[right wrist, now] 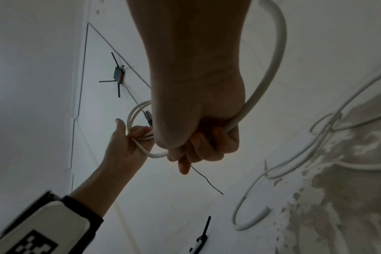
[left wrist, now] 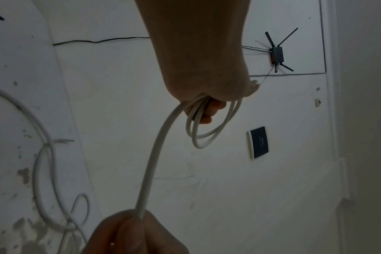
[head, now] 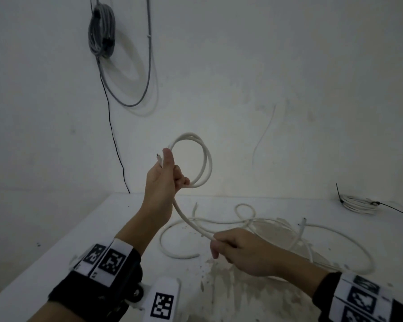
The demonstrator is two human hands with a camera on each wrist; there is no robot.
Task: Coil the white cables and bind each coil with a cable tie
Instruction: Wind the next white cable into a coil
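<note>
A: White cable (head: 197, 159), where is it?
B: Frame centre, its loops gripped in the raised left hand (head: 163, 182).
A: The right hand (head: 240, 249)?
B: Lower right, fist closed around the cable's trailing length above the surface (head: 56, 240).

— What does the person wear?
— Both forearms are bare. Each wrist carries a black strap (head: 96, 289) with white blocks printed with black square-code markers (head: 113, 261).
— And the left hand (head: 161, 182) side?
— A white plastic camera housing (head: 163, 298) with another marker; the right hand (head: 242, 252) has a matching band (head: 358, 296).
</note>
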